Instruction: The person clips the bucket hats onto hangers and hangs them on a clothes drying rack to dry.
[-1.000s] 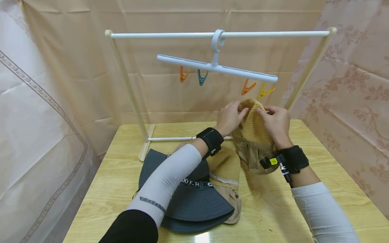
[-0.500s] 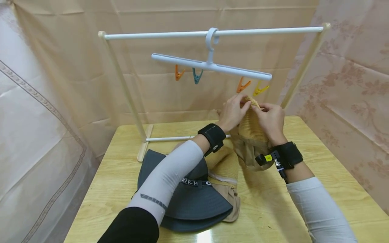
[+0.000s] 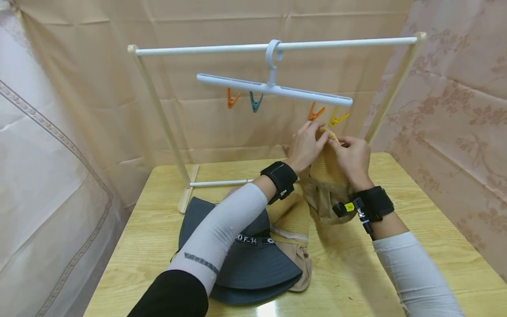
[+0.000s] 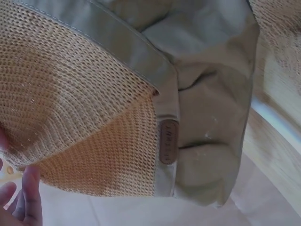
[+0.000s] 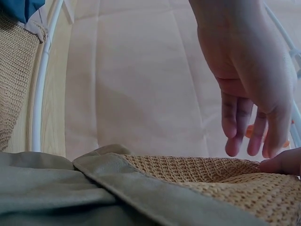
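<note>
In the head view, both hands hold a sun hat [image 3: 330, 165] with a yellow knitted crown and a tan fabric brim, just below the hanger. My left hand [image 3: 306, 147] pinches the top of the crown from the left, fingertips close beneath an orange clip [image 3: 315, 113]. From the right, my right hand [image 3: 353, 159] pinches the same gathered crown edge below a yellow clip [image 3: 338, 118]. The left wrist view shows the crown [image 4: 99, 136] folded, with a small brown label [image 4: 168, 141] on the band. The crown hangs tip up, brim down.
A pale blue hanger [image 3: 273, 89] hangs tilted from the white rod of a rack [image 3: 198, 49]. Another orange clip [image 3: 232, 99] and a teal clip [image 3: 255, 102] hang at its left. Dark grey bucket hats [image 3: 253, 264] and another knitted hat [image 3: 291, 215] lie on the wooden table [image 3: 130, 255].
Both hands have drawn closer together at the crown, folding its wide top into a narrow gathered edge. Over the last half second, the hands and hat have barely moved.
</note>
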Demonstrator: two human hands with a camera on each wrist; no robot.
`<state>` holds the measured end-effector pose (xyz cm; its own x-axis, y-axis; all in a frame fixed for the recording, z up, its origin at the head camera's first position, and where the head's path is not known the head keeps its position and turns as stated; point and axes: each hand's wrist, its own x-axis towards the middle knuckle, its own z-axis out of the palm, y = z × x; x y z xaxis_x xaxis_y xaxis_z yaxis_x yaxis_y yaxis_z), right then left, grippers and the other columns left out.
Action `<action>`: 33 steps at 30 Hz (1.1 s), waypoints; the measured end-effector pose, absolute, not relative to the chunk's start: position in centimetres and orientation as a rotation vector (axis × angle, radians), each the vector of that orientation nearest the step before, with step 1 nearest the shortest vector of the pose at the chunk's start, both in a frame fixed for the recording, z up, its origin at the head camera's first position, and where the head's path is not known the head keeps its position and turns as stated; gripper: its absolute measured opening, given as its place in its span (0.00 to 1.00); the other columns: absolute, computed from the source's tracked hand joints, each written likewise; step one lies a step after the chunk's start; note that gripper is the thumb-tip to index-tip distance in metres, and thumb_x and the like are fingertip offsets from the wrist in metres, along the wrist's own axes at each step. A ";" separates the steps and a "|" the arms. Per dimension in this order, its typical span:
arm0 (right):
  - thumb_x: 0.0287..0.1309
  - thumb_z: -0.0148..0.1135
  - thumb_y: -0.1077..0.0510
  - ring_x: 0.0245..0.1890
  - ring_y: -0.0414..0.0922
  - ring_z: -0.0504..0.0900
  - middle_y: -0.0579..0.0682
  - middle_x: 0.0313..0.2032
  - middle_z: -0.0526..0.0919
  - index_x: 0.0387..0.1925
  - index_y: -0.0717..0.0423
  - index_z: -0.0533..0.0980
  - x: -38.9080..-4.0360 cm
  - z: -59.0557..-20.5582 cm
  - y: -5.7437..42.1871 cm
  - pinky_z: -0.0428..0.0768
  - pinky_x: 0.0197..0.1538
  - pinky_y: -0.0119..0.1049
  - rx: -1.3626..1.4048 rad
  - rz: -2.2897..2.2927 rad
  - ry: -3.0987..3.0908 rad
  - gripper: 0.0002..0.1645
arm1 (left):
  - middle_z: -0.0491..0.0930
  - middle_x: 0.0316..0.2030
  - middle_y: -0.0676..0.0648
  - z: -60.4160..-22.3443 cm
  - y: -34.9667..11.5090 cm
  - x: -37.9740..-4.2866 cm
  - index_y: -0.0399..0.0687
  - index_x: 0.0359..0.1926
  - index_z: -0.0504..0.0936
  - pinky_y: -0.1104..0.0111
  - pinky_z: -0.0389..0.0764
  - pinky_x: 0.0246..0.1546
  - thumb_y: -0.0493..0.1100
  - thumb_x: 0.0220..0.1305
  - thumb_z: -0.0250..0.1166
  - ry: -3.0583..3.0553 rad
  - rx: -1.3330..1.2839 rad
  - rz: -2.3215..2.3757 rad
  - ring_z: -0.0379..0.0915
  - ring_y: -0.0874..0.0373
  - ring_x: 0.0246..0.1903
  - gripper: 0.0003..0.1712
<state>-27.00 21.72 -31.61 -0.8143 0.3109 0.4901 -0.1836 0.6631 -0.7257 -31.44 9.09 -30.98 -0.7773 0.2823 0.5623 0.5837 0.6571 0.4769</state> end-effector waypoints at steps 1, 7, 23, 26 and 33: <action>0.60 0.67 0.53 0.17 0.24 0.66 0.67 0.31 0.85 0.40 0.67 0.85 -27.0 -31.6 21.7 0.64 0.22 0.20 -0.095 1.081 -2.274 0.19 | 0.80 0.52 0.49 -30.9 9.1 -31.4 0.48 0.58 0.79 0.67 0.77 0.50 0.52 0.71 0.58 -2.432 -0.678 -0.914 0.79 0.58 0.49 0.21; 0.60 0.67 0.53 0.16 0.23 0.65 0.67 0.30 0.85 0.39 0.67 0.85 -27.0 -31.4 21.9 0.64 0.21 0.19 -0.078 1.060 -2.263 0.19 | 0.78 0.56 0.49 -30.3 9.3 -31.5 0.48 0.63 0.75 0.67 0.76 0.54 0.52 0.71 0.57 -2.455 -0.663 -0.947 0.77 0.58 0.53 0.24; 0.59 0.67 0.54 0.16 0.22 0.63 0.67 0.27 0.84 0.36 0.67 0.86 -26.7 -31.7 21.6 0.62 0.22 0.20 -0.074 1.071 -2.260 0.17 | 0.77 0.60 0.46 -29.9 9.7 -31.9 0.46 0.68 0.70 0.69 0.76 0.54 0.51 0.70 0.58 -2.450 -0.677 -0.945 0.77 0.56 0.55 0.29; 0.58 0.67 0.54 0.15 0.21 0.63 0.66 0.26 0.84 0.35 0.66 0.86 -26.6 -31.7 21.6 0.62 0.22 0.20 -0.065 1.067 -2.245 0.16 | 0.75 0.63 0.48 -29.7 9.8 -31.9 0.46 0.68 0.70 0.70 0.74 0.57 0.52 0.71 0.58 -2.476 -0.678 -0.950 0.75 0.57 0.59 0.29; 0.58 0.65 0.56 0.14 0.24 0.63 0.61 0.21 0.82 0.32 0.66 0.86 -26.5 -31.9 21.7 0.62 0.21 0.22 -0.067 1.060 -2.233 0.14 | 0.72 0.66 0.49 -29.4 10.6 -32.0 0.46 0.68 0.69 0.72 0.75 0.55 0.53 0.70 0.58 -2.499 -0.673 -0.884 0.76 0.59 0.59 0.30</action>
<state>-26.52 21.67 -31.85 -0.7833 0.3096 0.5390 -0.2217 0.6710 -0.7075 -32.02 10.64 -29.44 -0.8021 0.3033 0.5144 0.5593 0.6834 0.4692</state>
